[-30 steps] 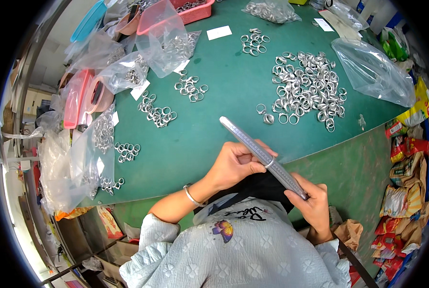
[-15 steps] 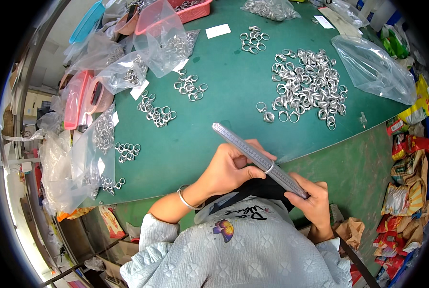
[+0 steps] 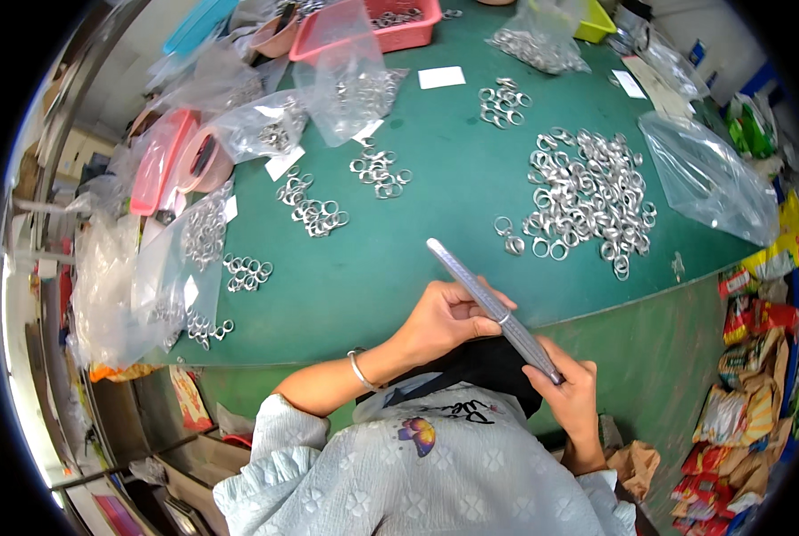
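A grey tapered ring mandrel [image 3: 467, 280] with fine markings slants across in front of me, its narrow tip pointing up and left over the table edge. A silver ring [image 3: 504, 317] sits around it, partway along. My left hand [image 3: 448, 319], a bangle on its wrist, pinches the ring, thumb in front and fingers behind the mandrel. My right hand [image 3: 567, 382] grips the mandrel's thick lower end. Beyond the mandrel, a big pile of silver rings [image 3: 591, 196] lies on the green table [image 3: 399, 295], with a pair of rings [image 3: 509, 237] at its near left side.
Smaller ring groups lie at the far middle [image 3: 504, 103], centre left [image 3: 380, 171] and left [image 3: 313, 207]. Clear bags with rings [image 3: 204, 234] line the left edge, beside pink baskets [image 3: 408, 36]. An empty-looking plastic bag [image 3: 707, 179] lies right. Colourful packages [image 3: 730, 411] stand beyond the right edge.
The whole view has shifted, so the table items appear lower and further right. The mandrel is held a little steeper, with the ring still around it and both hands on the same parts.
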Motion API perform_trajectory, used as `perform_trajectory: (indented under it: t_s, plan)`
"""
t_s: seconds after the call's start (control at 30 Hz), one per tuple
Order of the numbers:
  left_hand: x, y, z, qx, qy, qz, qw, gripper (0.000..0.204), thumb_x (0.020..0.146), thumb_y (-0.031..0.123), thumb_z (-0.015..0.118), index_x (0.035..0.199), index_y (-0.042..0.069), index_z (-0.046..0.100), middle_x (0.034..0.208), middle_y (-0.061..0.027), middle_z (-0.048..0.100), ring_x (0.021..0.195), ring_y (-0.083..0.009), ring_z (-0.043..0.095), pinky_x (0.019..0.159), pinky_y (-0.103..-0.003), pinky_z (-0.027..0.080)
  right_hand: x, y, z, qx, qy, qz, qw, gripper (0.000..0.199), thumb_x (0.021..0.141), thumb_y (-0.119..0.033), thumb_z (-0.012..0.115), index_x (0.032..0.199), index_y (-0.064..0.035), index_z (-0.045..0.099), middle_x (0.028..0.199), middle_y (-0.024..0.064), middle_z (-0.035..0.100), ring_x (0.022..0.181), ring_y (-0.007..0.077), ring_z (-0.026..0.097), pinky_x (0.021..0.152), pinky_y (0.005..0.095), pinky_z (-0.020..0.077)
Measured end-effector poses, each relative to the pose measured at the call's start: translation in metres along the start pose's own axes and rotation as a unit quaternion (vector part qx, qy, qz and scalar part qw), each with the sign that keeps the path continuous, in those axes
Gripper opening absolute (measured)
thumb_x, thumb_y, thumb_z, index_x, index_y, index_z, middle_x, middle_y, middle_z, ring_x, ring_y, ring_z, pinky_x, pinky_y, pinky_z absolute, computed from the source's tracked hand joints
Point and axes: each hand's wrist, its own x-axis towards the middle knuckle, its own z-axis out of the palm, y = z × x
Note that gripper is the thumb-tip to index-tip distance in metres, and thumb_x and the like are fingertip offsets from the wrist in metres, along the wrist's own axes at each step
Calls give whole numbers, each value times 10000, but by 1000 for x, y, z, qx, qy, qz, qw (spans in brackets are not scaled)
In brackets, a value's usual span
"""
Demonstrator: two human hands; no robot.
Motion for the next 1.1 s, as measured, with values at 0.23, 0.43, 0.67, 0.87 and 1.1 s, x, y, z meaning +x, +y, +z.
perform_trajectory:
  t_s: [0.23, 0.43, 0.67, 0.87, 1.1]
  plan:
    - [-11, 27, -35, -37, 167, 181, 969, 228, 787, 24, 634, 1002, -42, 597, 921, -51, 560, 838, -125, 550, 757, -267, 468, -10, 20, -1, -106, 47, -54, 992, 350, 650, 10, 706, 986, 31, 611, 624, 142, 566, 499, 121, 520, 504, 239, 440]
    - [-46, 19, -74, 194, 282, 135, 930, 254, 763, -8, 643, 1011, -38, 603, 912, -32, 530, 784, -91, 551, 720, -226, 460, -16, 36, 9, -51, 23, -11, 998, 333, 657, 10, 685, 976, 55, 599, 592, 101, 495, 500, 72, 422, 484, 222, 388]
    - [-103, 16, -138, 576, 488, 114, 645, 260, 662, 29, 706, 915, 24, 646, 895, -120, 573, 816, -259, 561, 740, -326, 456, -6, 40, 18, -30, 12, 25, 999, 302, 679, -16, 678, 959, 64, 595, 592, 78, 446, 498, 78, 355, 470, 221, 344]
    - [-120, 16, -178, 638, 564, 39, 523, 278, 664, 110, 728, 926, 90, 639, 930, -83, 448, 936, -258, 442, 806, -384, 346, -3, 38, 23, -36, 1, 8, 999, 292, 690, -23, 671, 959, 61, 595, 590, 64, 428, 500, 76, 345, 473, 214, 336]
    - [-94, 27, -147, 644, 498, 88, 574, 420, 691, 103, 707, 1083, 87, 558, 1026, -131, 435, 999, -292, 419, 857, -404, 342, -9, 44, 12, 13, 55, 36, 998, 283, 718, -21, 658, 980, 66, 597, 591, 1, 458, 510, 46, 358, 472, 187, 317]
